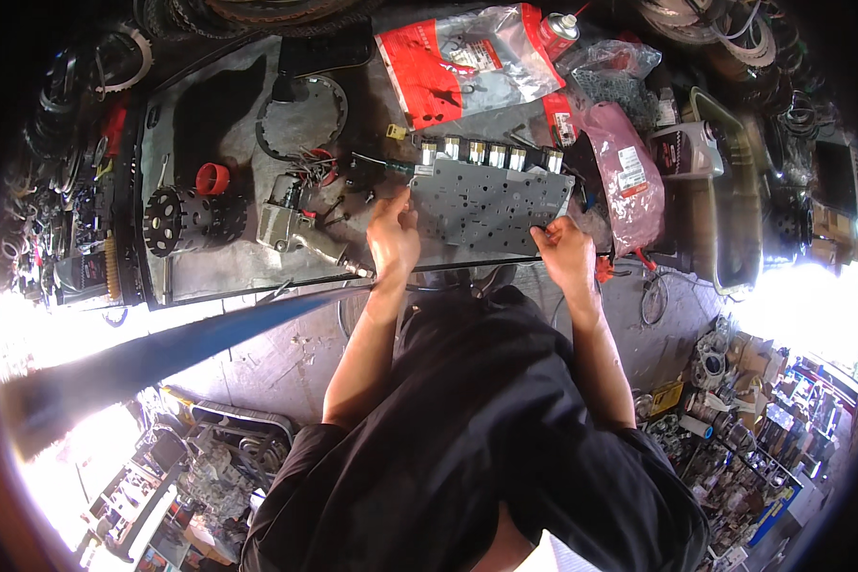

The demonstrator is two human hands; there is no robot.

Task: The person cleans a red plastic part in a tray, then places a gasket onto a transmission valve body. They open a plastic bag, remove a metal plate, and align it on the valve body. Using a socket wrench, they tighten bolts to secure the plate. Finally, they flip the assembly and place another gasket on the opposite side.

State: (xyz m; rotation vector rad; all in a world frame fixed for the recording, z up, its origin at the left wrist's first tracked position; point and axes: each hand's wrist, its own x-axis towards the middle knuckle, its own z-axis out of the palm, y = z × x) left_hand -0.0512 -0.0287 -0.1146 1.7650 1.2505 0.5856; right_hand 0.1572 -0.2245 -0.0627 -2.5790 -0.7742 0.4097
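A flat grey valve body separator plate (491,210), drilled with many small holes, lies near the bench's front edge. Along its far side stands a row of several silver cylindrical solenoids (498,155). My left hand (393,236) is closed at the plate's left edge, its fingers curled around the border. At the near right corner, my right hand (566,250) pinches the plate between thumb and fingers. What lies beneath the plate is mostly hidden.
Left on the bench are an air impact wrench (296,229), a red ring (212,178) and dark perforated discs (186,221). Behind lies a red and clear plastic bag (472,67). A pink bubble-wrap pouch (624,176), bottle (686,150) and metal pan (734,257) stand right.
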